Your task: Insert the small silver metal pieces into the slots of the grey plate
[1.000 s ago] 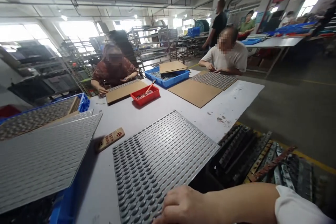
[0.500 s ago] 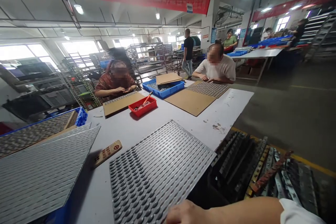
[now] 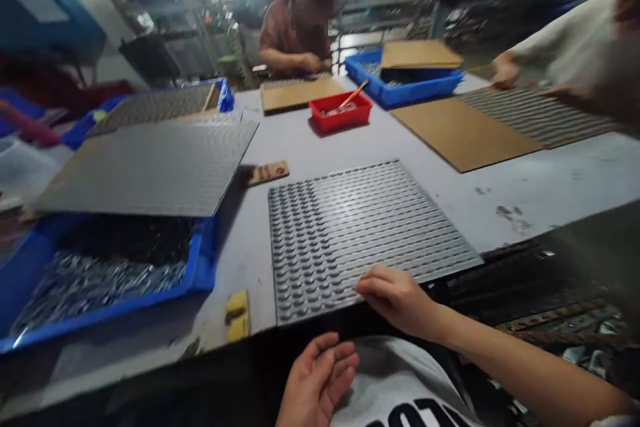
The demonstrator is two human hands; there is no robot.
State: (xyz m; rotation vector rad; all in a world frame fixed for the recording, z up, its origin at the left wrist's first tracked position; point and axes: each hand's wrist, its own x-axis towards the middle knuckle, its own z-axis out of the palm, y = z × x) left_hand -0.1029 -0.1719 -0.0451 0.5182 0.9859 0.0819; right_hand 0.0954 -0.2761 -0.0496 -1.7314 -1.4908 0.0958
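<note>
A grey ridged board [image 3: 395, 213] lies at the table's front edge. Rows of small, dark, rounded pieces [image 3: 303, 247] fill its left part; the rest shows long parallel ridges. My right hand [image 3: 397, 293] rests on the board's front edge, fingers pressed together in a pinch. Whatever may be between its fingertips is hidden. Lower down, in front of the table, my left hand [image 3: 320, 377] is palm up. Its fingers are loosely curled and apart, and I see nothing held there.
On the left, a blue bin [image 3: 200, 267] of small metal pieces sits under another grey board [image 3: 150, 167]. A yellow block [image 3: 237, 315], a wooden tag [image 3: 270, 172] and a red tray [image 3: 343, 117] lie on the table [image 3: 250, 233]. Two people [image 3: 295, 33] work across from me.
My view has swung left and down. My left hand and the bin's metal pieces have come into view. The right hand still stays at the board's front edge.
</note>
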